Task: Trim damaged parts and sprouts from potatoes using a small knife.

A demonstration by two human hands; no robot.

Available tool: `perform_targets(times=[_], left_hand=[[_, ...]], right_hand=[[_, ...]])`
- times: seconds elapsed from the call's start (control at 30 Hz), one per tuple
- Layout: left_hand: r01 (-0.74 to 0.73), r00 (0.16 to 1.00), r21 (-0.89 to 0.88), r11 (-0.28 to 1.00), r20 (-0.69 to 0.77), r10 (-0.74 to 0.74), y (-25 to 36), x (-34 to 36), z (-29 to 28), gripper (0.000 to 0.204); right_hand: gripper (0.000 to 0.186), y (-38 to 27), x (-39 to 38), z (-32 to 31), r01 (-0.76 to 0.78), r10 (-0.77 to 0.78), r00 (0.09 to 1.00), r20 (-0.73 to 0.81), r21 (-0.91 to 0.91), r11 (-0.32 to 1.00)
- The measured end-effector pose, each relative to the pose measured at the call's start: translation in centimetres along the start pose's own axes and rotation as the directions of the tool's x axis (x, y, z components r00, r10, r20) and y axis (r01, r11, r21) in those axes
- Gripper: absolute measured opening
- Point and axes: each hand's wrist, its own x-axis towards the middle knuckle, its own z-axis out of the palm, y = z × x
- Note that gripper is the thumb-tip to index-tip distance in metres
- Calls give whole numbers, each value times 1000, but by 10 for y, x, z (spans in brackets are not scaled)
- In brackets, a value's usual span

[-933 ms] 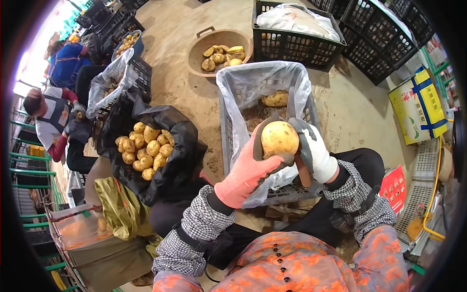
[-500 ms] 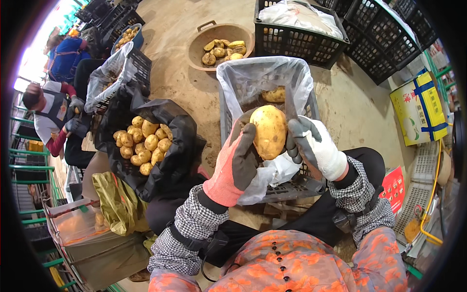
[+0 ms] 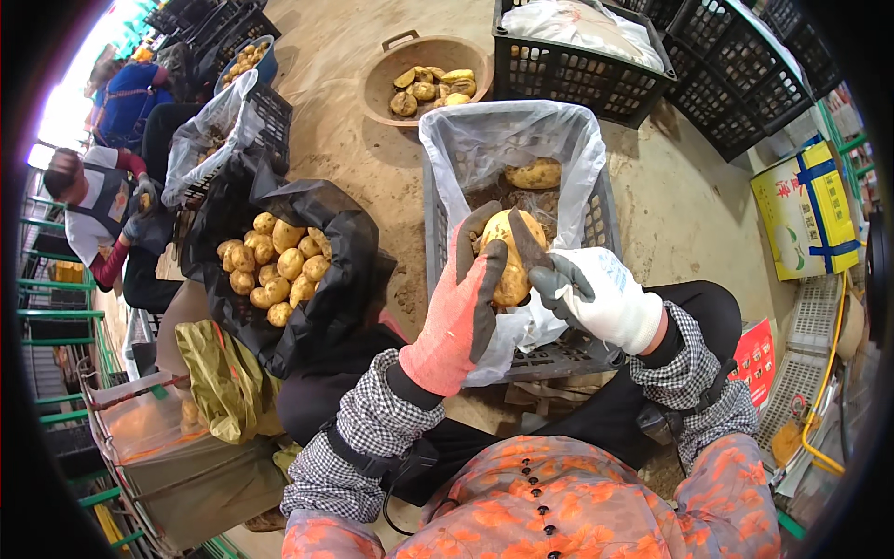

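A yellow potato (image 3: 510,279) is held over the lined crate in front of me. My left hand (image 3: 458,312), in a pink glove with grey palm and fingers, is closed around its left side. My right hand (image 3: 596,293), in a white and grey glove, has a dark gloved finger laid across the potato's upper right face, its other fingers curled in. Beneath is a grey plastic crate (image 3: 607,216) with a clear plastic liner (image 3: 447,154). Another potato (image 3: 534,174) rests inside it on dirt.
To the left, a black bag (image 3: 349,219) holds several potatoes (image 3: 275,265). A brown basin (image 3: 377,88) of potatoes stands beyond the crate, beside a black crate (image 3: 582,79) with white sacking. At right is a yellow box (image 3: 778,224). A co-worker (image 3: 102,210) sits at far left.
The right hand has shifted from the potato's right side to lay a finger across its face. The potato is now more covered by the hands, and the view has shifted slightly.
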Motion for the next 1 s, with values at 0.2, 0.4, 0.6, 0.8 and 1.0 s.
perform_targets(times=[0.2,0.4,0.6,0.8,1.0], left_hand=[[178,984,-518,837,70,-166,-22,3,-23,37],[-11,903,-643,766,-336,-270,-28,19,-125,29],[-290,853,-308,906,-512,99,-12,26,-149,34],[-150,969,-690,708,-244,-32,-6,29,-71,43],[-102,946,-636,765,-301,-124,2,33,-42,41]], right_hand=[[32,3,-22,-10,-187,284,950,-131,493,850],[44,-4,-47,-60,173,266,868,-419,757,630],[44,10,-68,-90,400,166,778,-606,682,612],[45,15,-79,-98,370,194,756,-626,652,662],[45,14,-76,-97,366,131,806,-578,660,656]])
